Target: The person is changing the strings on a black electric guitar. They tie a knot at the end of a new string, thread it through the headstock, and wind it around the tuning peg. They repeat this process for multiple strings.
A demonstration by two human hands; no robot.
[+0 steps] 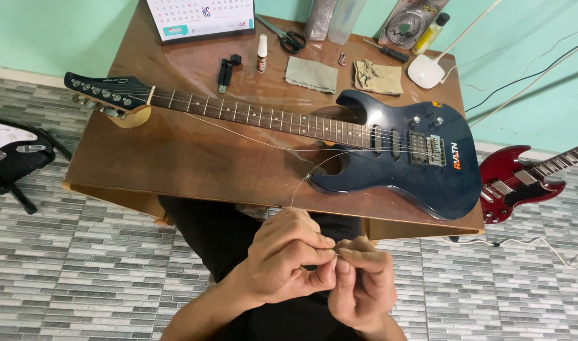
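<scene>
Both hands met below the table edge — the left hand (283,256) and right hand (363,278) closed, fingertips apparently pinching a loose guitar string (300,183). The thin wire curved up to the dark blue electric guitar (390,170) lying flat on the brown table (175,164).

From my feed, the guitar (396,164) body shows a dark blue glossy lacquer that catches the light, with shiny metal at its bridge and tuning pegs (100,101). The loose string (301,180) pinched in my hands reads as thin bright wire. The counter (194,164) is brown wood, smooth with a dull sheen. Two cloths (311,74) look soft and matt. The scissors (283,35) are metal with black plastic handles. The floor (81,271) is matt grey tile.
</scene>
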